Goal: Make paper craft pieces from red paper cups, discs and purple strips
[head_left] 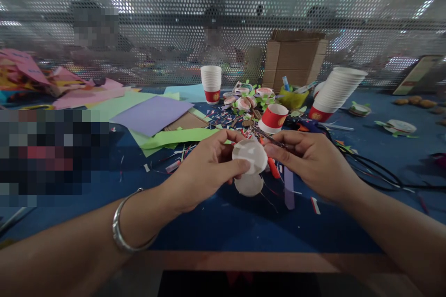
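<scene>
My left hand (pixel 205 167) is closed on a round white paper disc (pixel 249 156), thumb pressed on its face, above the blue table (pixel 223 222). My right hand (pixel 310 160) pinches the disc's right edge and also seems to hold thin scissors (pixel 270 138) whose blades point up-left. A second white disc (pixel 248 185) lies on the table just below the held one. A silver bangle (pixel 121 229) sits on my left wrist. Red, white and purple paper scraps lie around both hands.
Coloured paper sheets (pixel 153 115) spread at the left. A stack of red-and-white cups (pixel 211 84) stands behind, a tipped cup (pixel 273 118) and a leaning cup stack (pixel 332 92) at right. Finished paper flowers (pixel 249 97), a cardboard box (pixel 294 60), black cables (pixel 376 171) and a mesh screen lie beyond.
</scene>
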`<state>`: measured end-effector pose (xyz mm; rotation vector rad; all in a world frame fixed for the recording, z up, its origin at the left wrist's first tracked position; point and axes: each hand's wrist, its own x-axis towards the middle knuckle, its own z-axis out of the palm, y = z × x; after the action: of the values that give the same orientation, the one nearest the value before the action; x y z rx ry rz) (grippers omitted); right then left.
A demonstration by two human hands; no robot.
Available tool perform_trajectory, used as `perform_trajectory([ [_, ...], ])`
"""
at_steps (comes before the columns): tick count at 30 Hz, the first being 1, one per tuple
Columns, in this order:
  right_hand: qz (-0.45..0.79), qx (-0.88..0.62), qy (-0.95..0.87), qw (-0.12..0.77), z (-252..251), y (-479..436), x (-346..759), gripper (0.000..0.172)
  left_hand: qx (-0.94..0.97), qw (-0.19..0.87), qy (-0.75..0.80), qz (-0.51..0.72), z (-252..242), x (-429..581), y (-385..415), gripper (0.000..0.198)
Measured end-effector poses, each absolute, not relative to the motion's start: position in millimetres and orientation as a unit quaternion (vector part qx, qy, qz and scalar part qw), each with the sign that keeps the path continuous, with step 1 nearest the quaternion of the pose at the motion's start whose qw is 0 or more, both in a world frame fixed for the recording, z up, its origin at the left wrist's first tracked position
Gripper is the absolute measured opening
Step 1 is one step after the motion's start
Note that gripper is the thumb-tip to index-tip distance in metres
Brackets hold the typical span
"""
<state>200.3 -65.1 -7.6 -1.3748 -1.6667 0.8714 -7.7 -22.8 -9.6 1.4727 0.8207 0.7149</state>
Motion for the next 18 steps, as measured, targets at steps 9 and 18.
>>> perform_trajectory([
  [9, 0.313, -0.549, -0.678, 0.375, -2.1, -66.8, 202.3, 0.039, 0.650, 0.552, 0.387, 0.350, -7.7, -13.7, -15.0, 0.017],
  [18, 0.189, -0.579, -0.720, 0.334, -5.6, -69.6, 204.2, 0.033, 0.736, 0.406, 0.409, 0.355, -4.4, -17.9, -15.6, 0.016],
])
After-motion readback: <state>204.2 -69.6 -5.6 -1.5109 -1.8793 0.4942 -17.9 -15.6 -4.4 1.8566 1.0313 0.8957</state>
